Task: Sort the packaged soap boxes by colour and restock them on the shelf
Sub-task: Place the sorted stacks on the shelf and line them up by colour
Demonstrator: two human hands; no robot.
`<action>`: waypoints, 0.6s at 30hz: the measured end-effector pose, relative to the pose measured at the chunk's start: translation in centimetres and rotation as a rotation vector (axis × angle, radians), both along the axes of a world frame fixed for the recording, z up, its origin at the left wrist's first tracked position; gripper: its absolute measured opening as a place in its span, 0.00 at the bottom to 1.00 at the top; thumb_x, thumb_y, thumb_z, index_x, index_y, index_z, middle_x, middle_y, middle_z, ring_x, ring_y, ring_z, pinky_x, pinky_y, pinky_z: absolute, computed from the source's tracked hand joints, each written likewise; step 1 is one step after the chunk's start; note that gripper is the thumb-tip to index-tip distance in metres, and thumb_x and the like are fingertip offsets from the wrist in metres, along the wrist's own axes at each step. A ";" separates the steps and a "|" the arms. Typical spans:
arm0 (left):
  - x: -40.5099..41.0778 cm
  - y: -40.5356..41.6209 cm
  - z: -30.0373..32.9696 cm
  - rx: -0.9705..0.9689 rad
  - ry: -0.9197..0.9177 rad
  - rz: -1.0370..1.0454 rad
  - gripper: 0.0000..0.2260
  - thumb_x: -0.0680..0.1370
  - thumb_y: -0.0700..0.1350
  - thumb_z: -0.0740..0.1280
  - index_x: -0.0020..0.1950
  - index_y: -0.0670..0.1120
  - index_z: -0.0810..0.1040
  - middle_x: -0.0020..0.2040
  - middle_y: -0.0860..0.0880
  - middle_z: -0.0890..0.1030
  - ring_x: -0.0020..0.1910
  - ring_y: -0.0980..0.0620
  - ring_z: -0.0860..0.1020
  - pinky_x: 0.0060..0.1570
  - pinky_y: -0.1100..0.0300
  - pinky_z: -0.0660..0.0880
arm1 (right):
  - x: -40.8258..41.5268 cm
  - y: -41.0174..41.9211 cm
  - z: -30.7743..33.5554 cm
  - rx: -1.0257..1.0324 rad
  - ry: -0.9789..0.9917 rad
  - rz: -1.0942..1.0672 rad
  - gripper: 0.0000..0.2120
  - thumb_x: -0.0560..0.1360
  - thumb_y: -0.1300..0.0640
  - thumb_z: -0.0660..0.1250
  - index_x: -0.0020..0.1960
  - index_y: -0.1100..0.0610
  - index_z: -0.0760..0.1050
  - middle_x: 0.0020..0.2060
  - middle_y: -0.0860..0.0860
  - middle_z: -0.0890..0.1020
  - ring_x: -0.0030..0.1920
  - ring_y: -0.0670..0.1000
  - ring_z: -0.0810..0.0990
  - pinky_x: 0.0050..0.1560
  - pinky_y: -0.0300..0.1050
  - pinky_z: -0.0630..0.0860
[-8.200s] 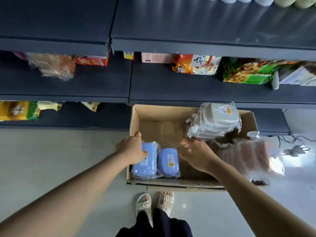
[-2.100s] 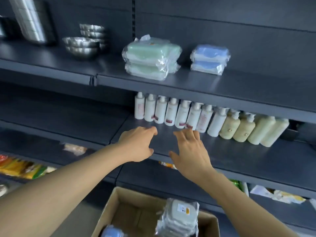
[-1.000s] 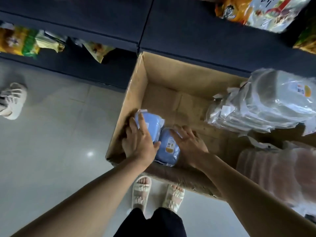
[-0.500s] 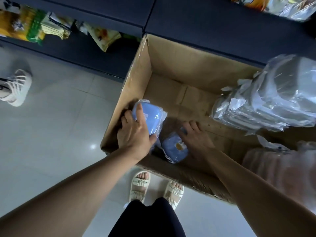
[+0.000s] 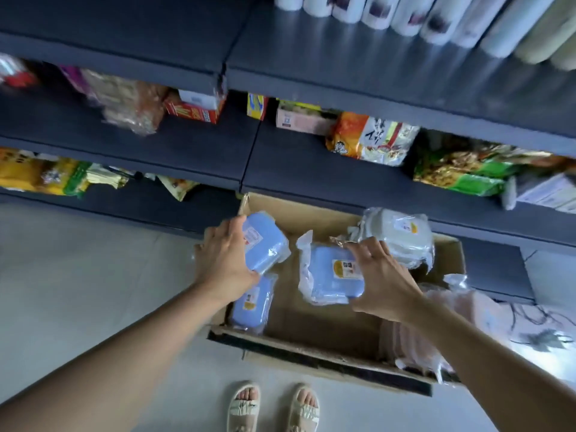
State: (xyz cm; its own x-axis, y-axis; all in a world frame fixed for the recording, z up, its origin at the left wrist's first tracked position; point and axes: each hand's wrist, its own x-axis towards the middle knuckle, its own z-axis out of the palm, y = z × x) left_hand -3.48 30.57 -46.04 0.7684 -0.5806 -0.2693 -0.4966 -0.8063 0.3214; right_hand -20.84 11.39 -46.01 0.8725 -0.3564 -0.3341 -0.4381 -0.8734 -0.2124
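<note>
My left hand (image 5: 223,269) holds one blue soap pack (image 5: 265,243) by its near end, thumb under and fingers over, so its long axis runs up and away from my palm toward the shelves (image 5: 389,73). My right hand (image 5: 381,280) has its grip closed on a second blue pack (image 5: 332,275) along the right edge, long axis pointing much the same way, tilted a little left. Both packs are lifted over the cardboard box (image 5: 311,353) on the floor. A third blue pack (image 5: 251,304) lies in the box's near left corner, just below my left hand, which is the nearer one. Against the far right wall leans a pale grey bundle (image 5: 396,236); pinkish ones, I think, blur at the right. Everything is a rounded slab in loose, crinkly, glossy film, likely slippery, with a small printed label.
</note>
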 end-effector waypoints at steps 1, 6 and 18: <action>0.5 -0.1 1.9 -0.015 -0.019 -0.028 0.42 0.66 0.47 0.75 0.74 0.50 0.56 0.69 0.51 0.66 0.65 0.46 0.64 0.57 0.52 0.67 | -0.1 -0.2 2.1 -0.011 -0.036 -0.029 0.43 0.61 0.48 0.74 0.71 0.51 0.60 0.61 0.50 0.64 0.62 0.51 0.65 0.53 0.44 0.74; 2.0 -1.0 11.0 -0.118 -0.088 -0.145 0.40 0.65 0.48 0.74 0.73 0.50 0.59 0.67 0.49 0.68 0.65 0.46 0.65 0.62 0.51 0.67 | -0.4 -0.9 12.5 -0.092 -0.174 -0.105 0.44 0.62 0.45 0.73 0.74 0.49 0.57 0.61 0.48 0.63 0.62 0.49 0.63 0.57 0.44 0.73; 2.3 -5.3 29.9 -0.398 -0.226 -0.375 0.42 0.67 0.48 0.74 0.76 0.48 0.56 0.70 0.50 0.64 0.68 0.49 0.62 0.63 0.58 0.65 | -2.3 -4.6 32.9 -0.275 -0.458 -0.263 0.44 0.61 0.47 0.75 0.72 0.52 0.60 0.60 0.50 0.66 0.63 0.52 0.65 0.63 0.49 0.70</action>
